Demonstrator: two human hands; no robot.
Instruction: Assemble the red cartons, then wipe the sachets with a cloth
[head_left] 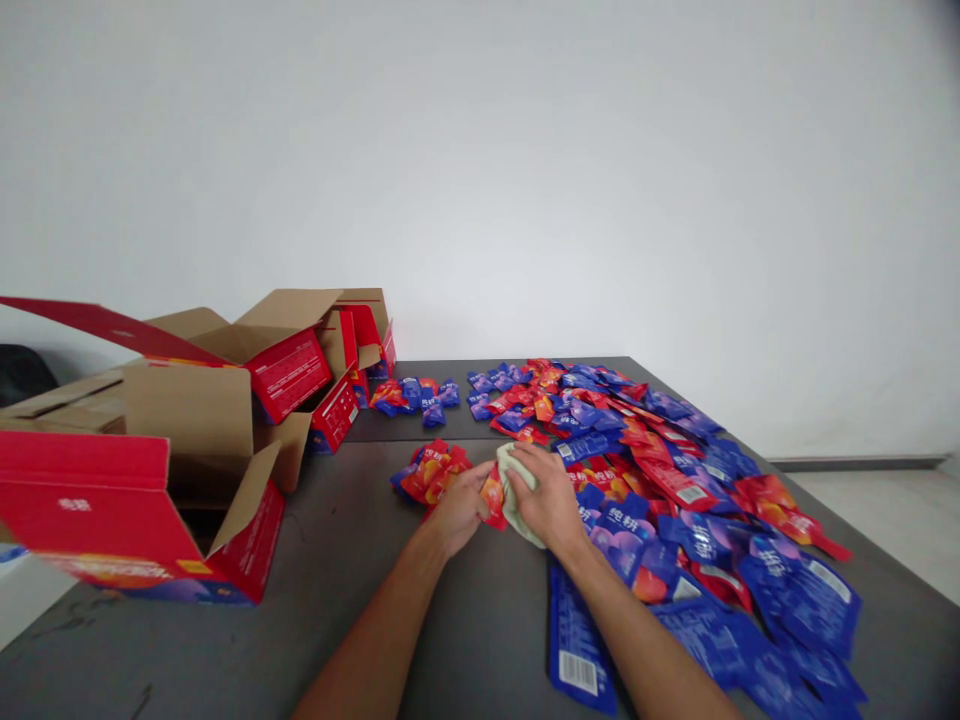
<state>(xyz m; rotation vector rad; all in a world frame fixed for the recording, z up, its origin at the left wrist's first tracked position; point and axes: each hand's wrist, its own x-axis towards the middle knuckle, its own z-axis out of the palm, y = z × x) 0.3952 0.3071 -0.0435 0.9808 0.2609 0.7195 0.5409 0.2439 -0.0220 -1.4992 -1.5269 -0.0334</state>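
Observation:
My left hand (460,507) grips the left edge of a red pouch (494,497) with an orange print, held above the dark table. Closed around a pale green cloth (519,500), my right hand (546,492) presses it against the right side of that pouch. The cloth hides part of the pouch. Just behind my left hand lies a small pile of red and blue pouches (433,468). To the right of my right hand spreads a large heap of blue and red pouches (626,525), and my right forearm passes over its near left part.
Open red cardboard boxes (251,540) with raised flaps stand along the left side of the table (330,590). Another small group of pouches (420,395) lies near the back. A white wall (480,180) rises behind the table's far edge.

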